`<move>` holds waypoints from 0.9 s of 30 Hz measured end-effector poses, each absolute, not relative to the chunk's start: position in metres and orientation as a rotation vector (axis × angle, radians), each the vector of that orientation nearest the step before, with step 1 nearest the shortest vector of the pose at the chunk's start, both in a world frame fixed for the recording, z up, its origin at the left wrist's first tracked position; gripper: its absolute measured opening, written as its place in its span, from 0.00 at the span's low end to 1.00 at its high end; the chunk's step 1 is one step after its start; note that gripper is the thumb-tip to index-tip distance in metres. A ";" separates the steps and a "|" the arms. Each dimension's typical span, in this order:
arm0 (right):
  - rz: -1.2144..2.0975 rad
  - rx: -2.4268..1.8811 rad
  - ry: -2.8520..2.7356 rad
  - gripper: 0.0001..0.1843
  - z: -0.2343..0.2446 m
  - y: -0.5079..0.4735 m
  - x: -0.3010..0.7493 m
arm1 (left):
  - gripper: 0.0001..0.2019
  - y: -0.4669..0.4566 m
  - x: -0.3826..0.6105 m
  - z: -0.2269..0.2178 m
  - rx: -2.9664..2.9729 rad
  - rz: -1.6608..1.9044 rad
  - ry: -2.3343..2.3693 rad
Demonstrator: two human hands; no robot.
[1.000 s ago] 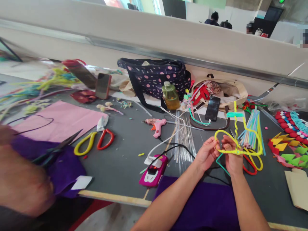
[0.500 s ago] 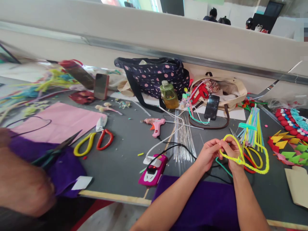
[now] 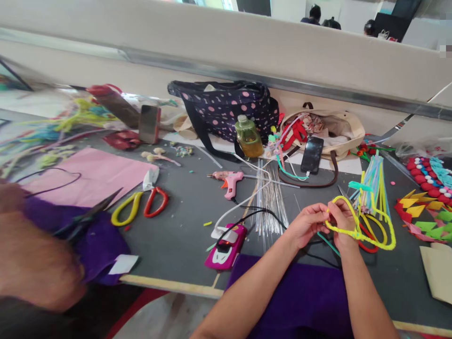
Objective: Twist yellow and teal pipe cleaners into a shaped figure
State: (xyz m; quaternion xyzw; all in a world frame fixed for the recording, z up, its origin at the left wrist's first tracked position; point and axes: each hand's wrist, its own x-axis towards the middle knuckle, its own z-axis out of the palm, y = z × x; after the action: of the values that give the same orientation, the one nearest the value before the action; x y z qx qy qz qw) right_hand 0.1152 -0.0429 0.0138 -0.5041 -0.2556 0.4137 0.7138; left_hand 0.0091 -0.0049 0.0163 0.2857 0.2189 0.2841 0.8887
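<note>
A bent yellow fuzzy-wire frame (image 3: 357,235) is held up above the near right part of the dark grey tabletop (image 3: 169,249). The left hand (image 3: 309,225) pinches the left end of its loop between thumb and fingertips; the right hand (image 3: 343,225), its fingers curled, grips the same loop just beside. The frame looks partly formed: two rounded loops meet at a wrapped joint, and a short teal fuzzy strip (image 3: 360,186) sits across its far end. What remains to be shaped cannot be told. Beyond it, a bundle of pastel yellow, blue and white fuzzy stems (image 3: 376,181) lies unused. No brand or writing can be read, neither on the magenta-and-white car-shaped device (image 3: 226,249) nor on the small white paper piece (image 3: 123,264) at the near left.
</note>
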 end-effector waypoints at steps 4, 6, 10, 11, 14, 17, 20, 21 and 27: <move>1.072 -1.056 -0.506 0.14 0.014 -0.043 0.112 | 0.16 -0.005 0.010 0.014 0.594 0.604 0.477; 1.076 -1.049 -0.498 0.14 0.013 -0.043 0.112 | 0.16 -0.005 0.010 0.014 0.595 0.612 0.494; 0.966 -1.068 -0.552 0.17 0.014 -0.042 0.110 | 0.15 -0.005 0.010 0.014 0.595 0.615 0.509; 0.937 -1.075 -0.561 0.17 0.014 -0.042 0.110 | 0.15 -0.006 0.010 0.015 0.598 0.612 0.511; 0.870 -1.093 -0.513 0.18 0.016 -0.042 0.108 | 0.15 -0.008 0.011 0.018 0.604 0.621 0.513; 0.850 -1.079 -0.451 0.16 0.018 -0.041 0.106 | 0.16 -0.009 0.011 0.020 0.614 0.648 0.521; 0.877 -1.063 -0.426 0.17 0.019 -0.041 0.106 | 0.15 -0.009 0.010 0.021 0.630 0.668 0.537; 0.885 -1.053 -0.415 0.17 0.019 -0.041 0.107 | 0.15 -0.008 0.010 0.021 0.638 0.675 0.542; 0.891 -0.968 -0.296 0.17 0.014 -0.040 0.123 | 0.15 -0.006 0.010 0.021 0.697 0.741 0.582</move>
State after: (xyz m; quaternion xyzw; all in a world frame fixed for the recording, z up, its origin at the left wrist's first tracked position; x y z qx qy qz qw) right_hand 0.1233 -0.0395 0.0142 -0.4480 -0.1369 0.4126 0.7812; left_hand 0.0099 -0.0063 0.0213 0.3288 0.2747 0.3498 0.8331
